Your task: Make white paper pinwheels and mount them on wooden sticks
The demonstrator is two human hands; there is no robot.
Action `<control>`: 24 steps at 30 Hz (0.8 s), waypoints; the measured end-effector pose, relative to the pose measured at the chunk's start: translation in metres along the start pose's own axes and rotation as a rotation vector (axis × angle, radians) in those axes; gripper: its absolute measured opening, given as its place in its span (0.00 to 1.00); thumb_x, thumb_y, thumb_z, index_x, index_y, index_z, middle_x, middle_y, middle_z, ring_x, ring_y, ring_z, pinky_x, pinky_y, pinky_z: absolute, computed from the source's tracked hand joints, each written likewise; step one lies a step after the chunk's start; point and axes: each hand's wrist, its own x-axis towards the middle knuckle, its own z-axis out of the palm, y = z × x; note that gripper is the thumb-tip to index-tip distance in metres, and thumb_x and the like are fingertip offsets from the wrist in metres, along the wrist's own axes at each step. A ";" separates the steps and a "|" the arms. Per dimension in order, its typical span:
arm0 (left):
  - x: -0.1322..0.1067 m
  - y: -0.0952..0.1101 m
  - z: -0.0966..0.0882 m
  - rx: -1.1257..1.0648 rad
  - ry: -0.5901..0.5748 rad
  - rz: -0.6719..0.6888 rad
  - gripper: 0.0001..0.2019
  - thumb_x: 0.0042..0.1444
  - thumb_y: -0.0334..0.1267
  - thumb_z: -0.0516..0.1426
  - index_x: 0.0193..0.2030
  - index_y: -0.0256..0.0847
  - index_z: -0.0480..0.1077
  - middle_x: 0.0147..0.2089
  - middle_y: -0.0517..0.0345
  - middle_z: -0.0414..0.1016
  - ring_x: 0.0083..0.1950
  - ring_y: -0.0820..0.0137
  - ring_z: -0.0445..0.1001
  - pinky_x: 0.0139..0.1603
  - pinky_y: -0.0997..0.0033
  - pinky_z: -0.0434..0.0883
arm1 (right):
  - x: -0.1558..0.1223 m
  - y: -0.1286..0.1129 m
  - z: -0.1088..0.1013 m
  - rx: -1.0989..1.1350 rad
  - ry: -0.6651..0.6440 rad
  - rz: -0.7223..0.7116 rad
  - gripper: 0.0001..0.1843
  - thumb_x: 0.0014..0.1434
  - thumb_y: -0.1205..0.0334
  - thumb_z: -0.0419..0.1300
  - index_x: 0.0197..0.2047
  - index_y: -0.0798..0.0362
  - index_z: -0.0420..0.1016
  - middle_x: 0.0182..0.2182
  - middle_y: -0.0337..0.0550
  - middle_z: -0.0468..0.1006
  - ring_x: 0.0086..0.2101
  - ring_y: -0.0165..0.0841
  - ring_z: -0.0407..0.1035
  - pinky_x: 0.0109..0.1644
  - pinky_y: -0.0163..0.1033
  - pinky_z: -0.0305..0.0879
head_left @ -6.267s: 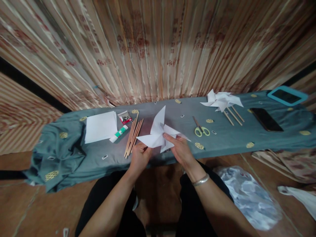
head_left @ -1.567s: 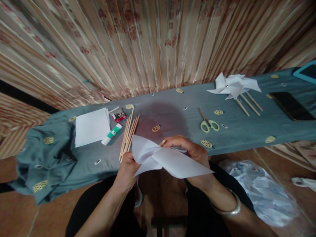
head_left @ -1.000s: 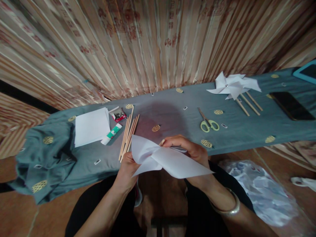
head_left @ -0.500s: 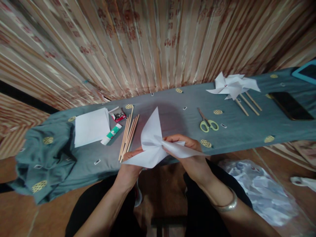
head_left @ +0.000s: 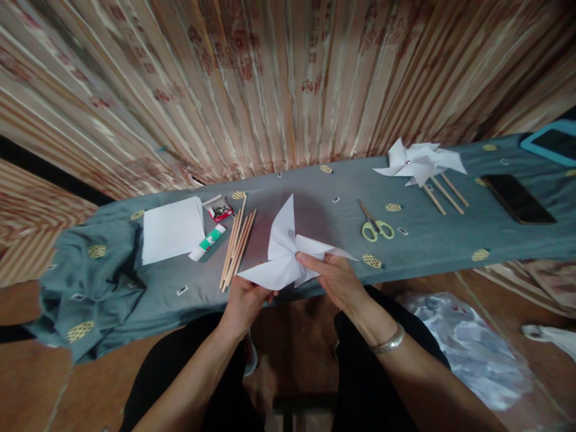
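Note:
A white paper pinwheel (head_left: 281, 264), its corners folded in to the middle, is held above the near edge of the cloth-covered table. My left hand (head_left: 249, 300) grips it from below at the lower left blade, fingers partly hidden under the paper. With the thumb on the folded centre, my right hand (head_left: 337, 276) pinches it from the right; its other fingers are behind the paper. Thin wooden sticks (head_left: 238, 246) lie just left of the pinwheel. Beyond them are a glue stick (head_left: 207, 242), a small red box of metal pins (head_left: 219, 209) and a stack of white paper (head_left: 173, 231).
Scissors with green handles (head_left: 377, 230) lie to the right. Finished pinwheels on sticks (head_left: 418, 163), a black phone (head_left: 517, 198) and a blue-framed device (head_left: 551, 143) are farther right. A clear bag of white material (head_left: 463, 342) sits on the floor. A curtain (head_left: 270, 90) hangs behind the table.
My right thumb has come onto the pinwheel's centre, and the right blade now lies folded flatter behind that hand. The view has shifted slightly.

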 end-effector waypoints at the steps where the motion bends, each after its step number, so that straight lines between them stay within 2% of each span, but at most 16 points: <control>1: 0.000 -0.002 0.001 0.000 0.004 0.001 0.03 0.37 0.31 0.58 0.17 0.36 0.69 0.15 0.62 0.67 0.17 0.77 0.61 0.18 0.77 0.57 | 0.001 0.001 0.000 0.011 0.006 0.015 0.21 0.42 0.58 0.73 0.41 0.54 0.82 0.39 0.44 0.84 0.41 0.38 0.77 0.54 0.47 0.70; 5: 0.002 -0.010 0.002 -0.045 -0.007 0.005 0.04 0.37 0.31 0.58 0.16 0.37 0.69 0.14 0.63 0.67 0.17 0.78 0.61 0.19 0.78 0.57 | 0.001 0.003 0.002 0.013 0.054 0.038 0.23 0.38 0.57 0.75 0.40 0.54 0.82 0.37 0.44 0.85 0.41 0.41 0.78 0.53 0.48 0.71; 11: 0.003 -0.016 0.004 -0.110 0.008 -0.027 0.06 0.35 0.32 0.61 0.14 0.36 0.69 0.14 0.62 0.67 0.17 0.79 0.60 0.19 0.78 0.56 | 0.002 0.003 0.003 -0.004 -0.003 -0.090 0.21 0.40 0.59 0.74 0.40 0.53 0.81 0.38 0.41 0.85 0.40 0.38 0.78 0.48 0.43 0.73; 14: 0.002 -0.019 0.005 -0.135 0.006 -0.029 0.06 0.35 0.32 0.61 0.14 0.35 0.69 0.14 0.62 0.66 0.17 0.79 0.60 0.19 0.77 0.55 | 0.003 0.005 0.000 -0.033 -0.007 -0.054 0.19 0.38 0.59 0.74 0.36 0.55 0.81 0.35 0.42 0.85 0.37 0.38 0.78 0.46 0.43 0.73; 18: -0.003 -0.023 0.004 -0.170 0.005 -0.028 0.07 0.34 0.33 0.61 0.13 0.35 0.68 0.13 0.62 0.65 0.16 0.79 0.58 0.19 0.76 0.53 | 0.002 0.006 -0.003 -0.058 0.029 0.056 0.22 0.31 0.59 0.77 0.31 0.56 0.79 0.28 0.41 0.84 0.32 0.38 0.78 0.44 0.43 0.73; 24: -0.017 -0.023 0.006 -0.228 0.012 -0.052 0.05 0.33 0.31 0.61 0.14 0.35 0.68 0.14 0.61 0.66 0.17 0.79 0.59 0.21 0.77 0.55 | -0.005 0.005 -0.003 -0.131 -0.037 0.043 0.24 0.32 0.56 0.77 0.34 0.55 0.78 0.31 0.41 0.84 0.35 0.37 0.78 0.45 0.42 0.72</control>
